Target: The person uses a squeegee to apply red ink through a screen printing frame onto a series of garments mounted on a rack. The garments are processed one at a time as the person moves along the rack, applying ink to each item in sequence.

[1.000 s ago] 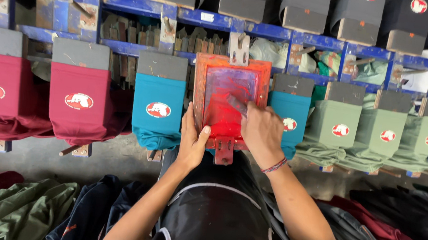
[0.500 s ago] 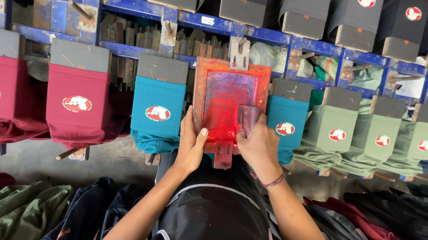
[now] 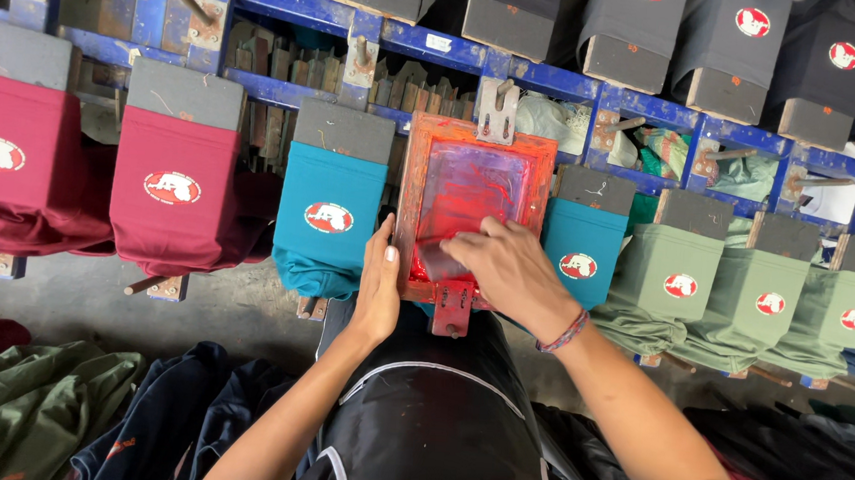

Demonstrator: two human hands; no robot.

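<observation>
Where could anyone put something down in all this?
Bare room: the grey floor strip below the maroon shirts and above the heaped garments. The blue rack is packed; both hands, left and right, crowd the red screen frame.
</observation>
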